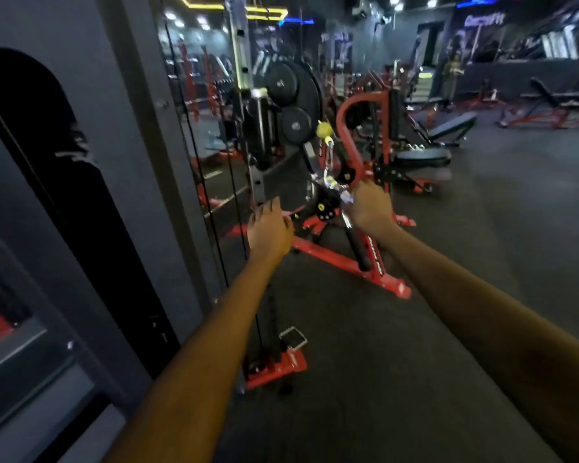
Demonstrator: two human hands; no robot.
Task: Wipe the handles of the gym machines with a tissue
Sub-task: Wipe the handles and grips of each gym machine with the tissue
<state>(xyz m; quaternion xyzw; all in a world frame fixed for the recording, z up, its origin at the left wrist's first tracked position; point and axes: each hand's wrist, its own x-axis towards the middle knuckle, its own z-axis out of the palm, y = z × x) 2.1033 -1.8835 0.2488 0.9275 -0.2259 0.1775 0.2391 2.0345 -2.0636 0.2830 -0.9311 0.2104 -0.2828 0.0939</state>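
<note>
Your right hand (370,208) grips the tissue (347,197) around the cable handle (355,238) at one o'clock; your left hand (269,228) hovers at eleven, fingers loosely curled, holding nothing.

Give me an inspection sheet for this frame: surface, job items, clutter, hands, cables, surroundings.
Surface: dark gym floor.
Job's things: tissue in the right hand, against a cable bar handle with a black grip.
Clutter: nothing seen.
Hands: right hand grips the tissue at the bar; left hand loosely curled, holding nothing.
Cables: black machine cables run down beside the grey frame.
Surroundings: weight plates, red machine frames, benches.
</note>
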